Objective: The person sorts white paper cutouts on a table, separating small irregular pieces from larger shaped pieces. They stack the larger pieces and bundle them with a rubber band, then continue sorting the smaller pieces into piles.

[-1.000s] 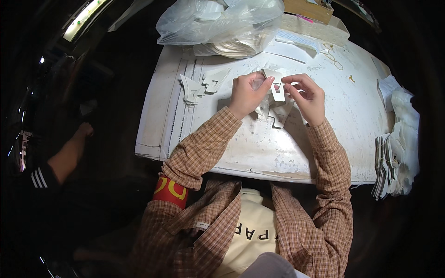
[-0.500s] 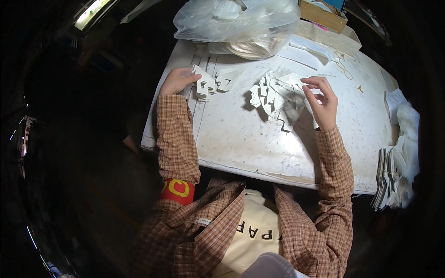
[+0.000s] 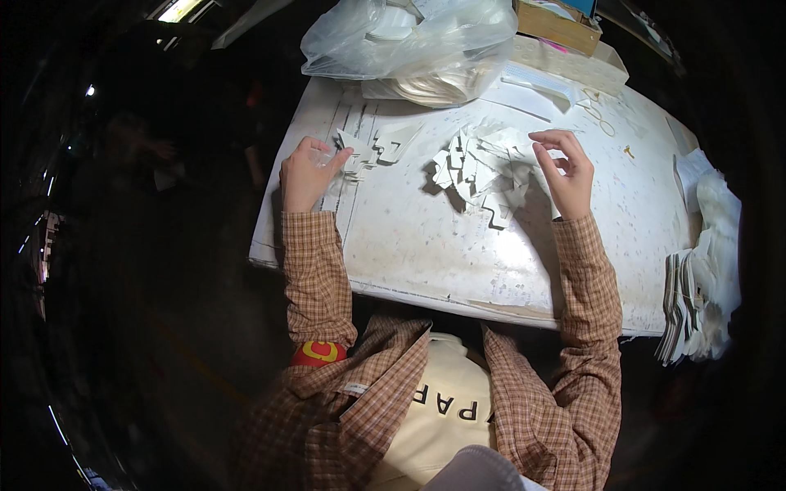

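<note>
Two small stacks of notched white cut pieces lie on the white table. My left hand is at the left stack, its thumb by the stack's left edge and its fingers apart from the thumb. Something translucent shows between thumb and fingers, too faint to name. Just right of that stack sits another white notched piece. A looser heap of similar pieces spreads over the middle. At its right side hovers my right hand, fingers bent, with a small gap between thumb and forefinger tips.
A clear plastic bag with white pieces stands at the back. Beside it are a wooden box, a pale tray and several rubber bands. Bundled white pieces hang by the right edge.
My left hand has drawn back toward me, its thumb sliding off the top of the left stack to its edge. My right hand has kept nearly the same pose beside the heap.
</note>
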`<state>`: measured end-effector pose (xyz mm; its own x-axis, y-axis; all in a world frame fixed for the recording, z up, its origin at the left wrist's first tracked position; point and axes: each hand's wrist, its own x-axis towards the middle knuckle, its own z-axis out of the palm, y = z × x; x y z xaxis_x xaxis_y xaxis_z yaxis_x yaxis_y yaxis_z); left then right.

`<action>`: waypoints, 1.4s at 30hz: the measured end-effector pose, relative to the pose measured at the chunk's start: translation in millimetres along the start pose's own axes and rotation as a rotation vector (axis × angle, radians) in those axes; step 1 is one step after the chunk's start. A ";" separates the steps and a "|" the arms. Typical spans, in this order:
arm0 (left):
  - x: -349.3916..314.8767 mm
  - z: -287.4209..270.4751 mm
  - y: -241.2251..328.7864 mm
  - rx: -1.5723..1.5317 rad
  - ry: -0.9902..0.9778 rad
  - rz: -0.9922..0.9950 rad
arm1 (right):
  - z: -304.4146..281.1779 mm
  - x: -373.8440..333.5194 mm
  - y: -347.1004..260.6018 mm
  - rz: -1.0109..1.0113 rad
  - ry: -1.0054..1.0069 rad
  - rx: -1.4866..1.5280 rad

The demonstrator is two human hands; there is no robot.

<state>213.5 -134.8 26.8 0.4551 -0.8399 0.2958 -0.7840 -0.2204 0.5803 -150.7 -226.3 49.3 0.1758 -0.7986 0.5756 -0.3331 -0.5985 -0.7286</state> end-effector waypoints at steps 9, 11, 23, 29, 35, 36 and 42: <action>-49.6 27.9 -16.0 -0.044 -0.056 -0.017 | -0.6 -1.3 5.7 0.004 -0.012 -0.017; -52.0 27.1 -22.3 -0.122 -0.003 0.022 | -0.9 -1.3 7.4 0.007 -0.010 -0.027; -47.3 23.6 -24.1 -0.975 0.295 -0.014 | 1.2 -3.9 14.1 0.026 -0.036 -0.019; -28.2 18.1 -41.3 -1.468 0.062 -0.293 | 0.7 -3.9 16.6 0.028 -0.038 -0.013; -17.6 28.7 -40.1 -0.184 0.083 0.016 | 0.0 -4.6 14.9 0.021 -0.051 -0.031; -20.3 29.8 -34.1 0.033 0.109 0.154 | -0.1 -4.7 14.4 0.011 -0.047 -0.047; -36.0 21.8 -0.1 0.136 -0.085 0.017 | 0.0 -4.9 14.3 0.022 -0.059 -0.082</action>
<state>188.0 -115.4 -0.5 0.4083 -0.8817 0.2366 -0.8439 -0.2657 0.4662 -156.4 -231.0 36.1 0.2212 -0.8151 0.5354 -0.4114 -0.5757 -0.7066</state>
